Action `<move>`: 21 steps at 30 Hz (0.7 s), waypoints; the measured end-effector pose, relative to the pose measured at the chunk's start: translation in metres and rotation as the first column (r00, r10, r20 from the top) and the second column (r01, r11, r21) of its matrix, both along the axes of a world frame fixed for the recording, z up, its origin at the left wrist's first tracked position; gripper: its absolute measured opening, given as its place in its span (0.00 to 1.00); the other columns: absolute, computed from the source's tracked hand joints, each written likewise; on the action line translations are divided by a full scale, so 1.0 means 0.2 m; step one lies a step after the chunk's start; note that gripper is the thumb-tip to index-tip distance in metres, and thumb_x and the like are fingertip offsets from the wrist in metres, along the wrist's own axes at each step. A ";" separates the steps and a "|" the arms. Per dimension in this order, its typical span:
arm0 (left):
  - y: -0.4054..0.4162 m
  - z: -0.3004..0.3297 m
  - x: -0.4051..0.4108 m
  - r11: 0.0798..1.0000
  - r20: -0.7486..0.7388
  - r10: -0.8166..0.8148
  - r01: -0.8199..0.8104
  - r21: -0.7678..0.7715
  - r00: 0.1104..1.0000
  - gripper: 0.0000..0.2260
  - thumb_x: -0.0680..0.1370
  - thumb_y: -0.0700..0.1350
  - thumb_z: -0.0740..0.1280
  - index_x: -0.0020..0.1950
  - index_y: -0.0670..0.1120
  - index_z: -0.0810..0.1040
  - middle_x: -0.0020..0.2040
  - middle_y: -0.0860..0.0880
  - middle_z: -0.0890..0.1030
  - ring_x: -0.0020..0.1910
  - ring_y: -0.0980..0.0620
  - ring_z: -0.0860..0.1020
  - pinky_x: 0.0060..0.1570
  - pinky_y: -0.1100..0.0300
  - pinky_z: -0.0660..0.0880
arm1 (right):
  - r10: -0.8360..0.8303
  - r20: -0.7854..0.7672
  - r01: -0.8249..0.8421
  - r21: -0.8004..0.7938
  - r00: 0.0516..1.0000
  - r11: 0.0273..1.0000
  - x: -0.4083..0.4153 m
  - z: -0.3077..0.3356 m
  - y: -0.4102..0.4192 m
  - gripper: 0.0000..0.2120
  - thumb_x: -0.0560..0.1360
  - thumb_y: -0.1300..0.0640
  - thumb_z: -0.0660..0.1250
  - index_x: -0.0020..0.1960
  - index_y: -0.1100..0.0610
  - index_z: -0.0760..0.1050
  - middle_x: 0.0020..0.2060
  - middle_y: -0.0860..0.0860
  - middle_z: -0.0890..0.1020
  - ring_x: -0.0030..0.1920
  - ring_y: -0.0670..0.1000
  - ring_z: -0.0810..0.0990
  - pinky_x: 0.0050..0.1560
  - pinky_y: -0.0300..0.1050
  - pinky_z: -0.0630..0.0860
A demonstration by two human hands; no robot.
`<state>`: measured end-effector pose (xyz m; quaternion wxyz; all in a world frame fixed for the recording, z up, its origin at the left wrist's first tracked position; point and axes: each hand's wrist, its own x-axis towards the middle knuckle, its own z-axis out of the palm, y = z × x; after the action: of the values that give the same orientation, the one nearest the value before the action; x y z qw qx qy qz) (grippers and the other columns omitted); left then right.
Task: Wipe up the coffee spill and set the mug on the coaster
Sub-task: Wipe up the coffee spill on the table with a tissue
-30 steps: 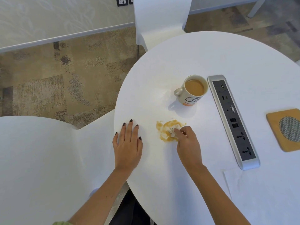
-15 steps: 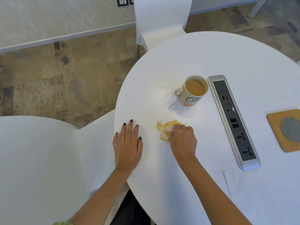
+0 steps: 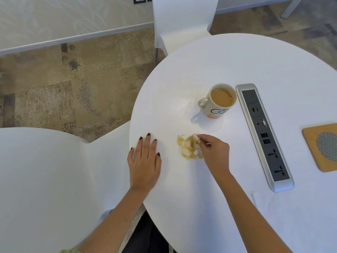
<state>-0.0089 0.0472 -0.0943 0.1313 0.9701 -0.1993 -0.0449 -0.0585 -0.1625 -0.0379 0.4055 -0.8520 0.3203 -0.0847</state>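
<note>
Right hand (image 3: 215,152) pinches a soaked tissue wad (image 3: 195,145) on the coffee spill (image 3: 187,147) near the table's (image 3: 200,61) left edge, left hand (image 3: 145,159) flat: best sweep inward, away from the mug (image 3: 218,101).

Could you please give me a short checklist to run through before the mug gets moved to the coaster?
1. Coffee spill wiped up: not ok, brown liquid remains.
2. Tissue in the right hand: ok, pinched over the spill.
3. Left hand free: ok, flat on the table.
4. Mug upright: ok, nearly full.
5. Coaster bare: ok.
6. Power strip dry: cannot tell.
</note>
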 end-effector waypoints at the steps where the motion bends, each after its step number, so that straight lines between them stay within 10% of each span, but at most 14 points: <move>1: 0.00 0.00 0.00 1.000 -0.002 0.000 0.000 -0.001 1.000 0.21 0.79 0.48 0.53 0.73 0.51 0.64 0.77 0.51 0.61 0.76 0.49 0.58 0.68 0.46 0.57 | 0.041 0.021 -0.039 -0.085 0.999 0.996 -0.02 -0.01 0.00 0.10 0.73 0.66 0.67 0.50 0.56 0.83 0.45 0.50 0.86 0.43 0.50 0.82 0.47 0.42 0.77; 4: 0.00 0.01 0.00 1.000 -0.005 -0.003 0.003 0.000 1.000 0.20 0.80 0.48 0.53 0.73 0.50 0.64 0.77 0.51 0.61 0.76 0.49 0.58 0.68 0.46 0.58 | 0.210 0.041 -0.184 -0.341 0.977 0.922 -0.07 -0.06 0.02 0.11 0.70 0.70 0.69 0.49 0.60 0.83 0.46 0.54 0.85 0.46 0.56 0.82 0.47 0.43 0.77; 15: 0.00 0.03 0.00 1.000 -0.021 -0.005 0.005 0.004 1.000 0.21 0.80 0.48 0.53 0.73 0.50 0.64 0.77 0.51 0.61 0.76 0.48 0.58 0.68 0.45 0.58 | 0.434 -0.014 -0.388 -0.473 0.901 0.791 -0.16 -0.08 -0.02 0.14 0.69 0.68 0.71 0.55 0.64 0.80 0.52 0.57 0.83 0.49 0.61 0.81 0.47 0.51 0.81; 21: 0.00 0.03 0.00 1.000 -0.026 -0.005 0.005 0.005 1.000 0.21 0.80 0.48 0.53 0.73 0.50 0.64 0.77 0.51 0.61 0.76 0.48 0.59 0.68 0.45 0.58 | 0.427 -0.028 -0.369 -0.554 0.904 0.746 -0.07 -0.05 -0.01 0.07 0.66 0.69 0.74 0.44 0.64 0.81 0.39 0.55 0.84 0.40 0.60 0.81 0.39 0.47 0.80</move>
<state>-0.0085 0.0470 -0.0890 0.1315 0.9692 -0.2001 -0.0583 -0.0718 -0.1648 -0.0477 0.1692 -0.9747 0.0725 -0.1268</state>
